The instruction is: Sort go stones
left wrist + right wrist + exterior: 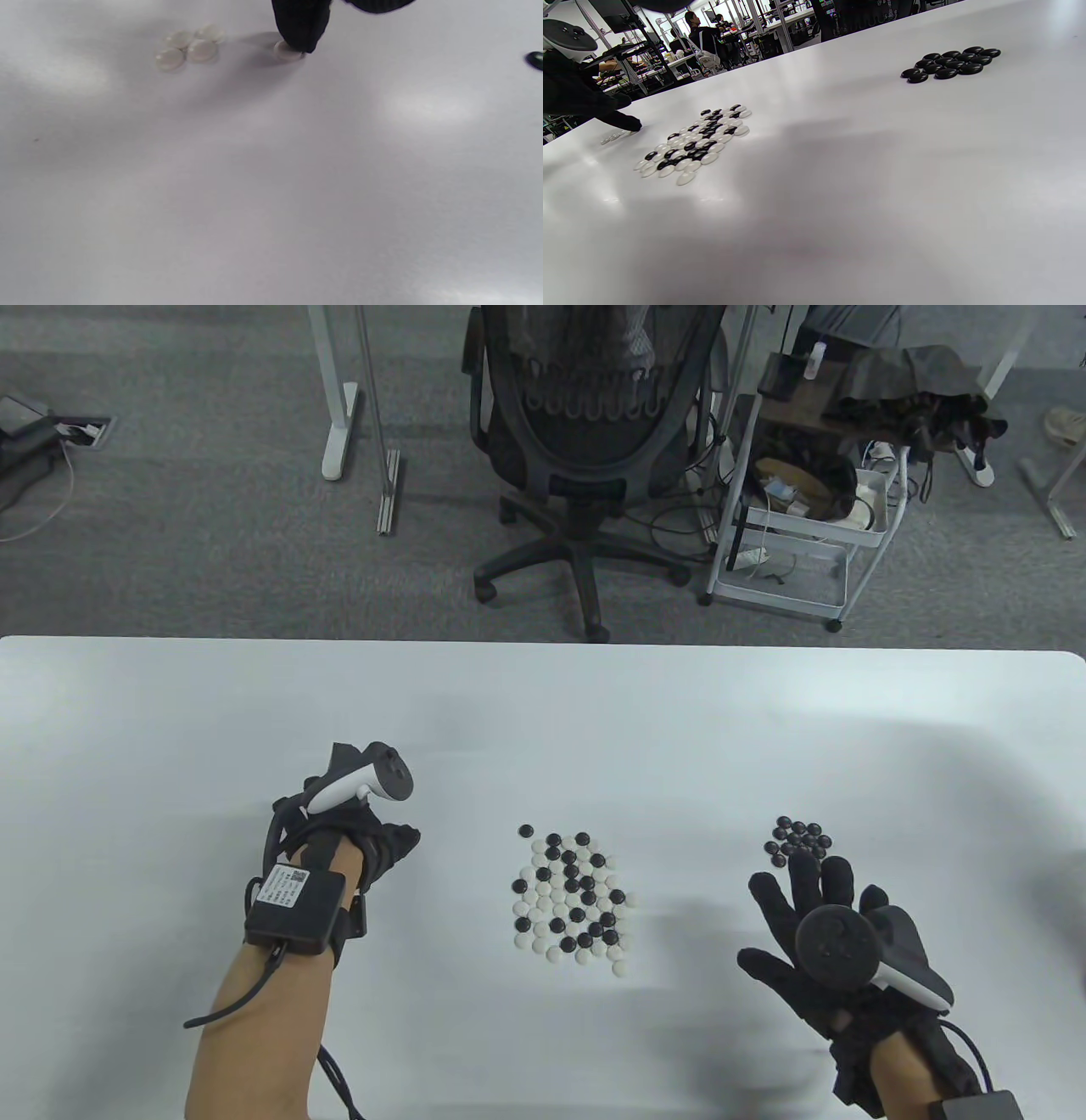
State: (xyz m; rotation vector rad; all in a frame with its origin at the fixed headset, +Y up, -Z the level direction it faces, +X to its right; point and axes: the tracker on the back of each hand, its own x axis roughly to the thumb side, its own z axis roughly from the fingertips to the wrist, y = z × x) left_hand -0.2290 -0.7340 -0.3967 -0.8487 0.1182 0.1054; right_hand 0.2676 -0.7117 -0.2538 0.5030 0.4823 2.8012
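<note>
A mixed heap of black and white Go stones (573, 899) lies mid-table, also visible in the right wrist view (695, 142). A group of black stones (797, 840) sits to its right (950, 63). My right hand (806, 891) is spread flat just in front of that black group and holds nothing. My left hand (405, 841) is left of the heap. In the left wrist view one of its fingertips (301, 29) presses down on a single white stone (287, 51) lying on the table. Several white stones (186, 48) sit close beside it, also seen faintly in the right wrist view (614, 136).
The white table (170, 712) stretches wide behind both hands. One black stone (535, 59) shows at the right edge of the left wrist view. Beyond the far table edge stand an office chair (585, 432) and a white cart (797, 517).
</note>
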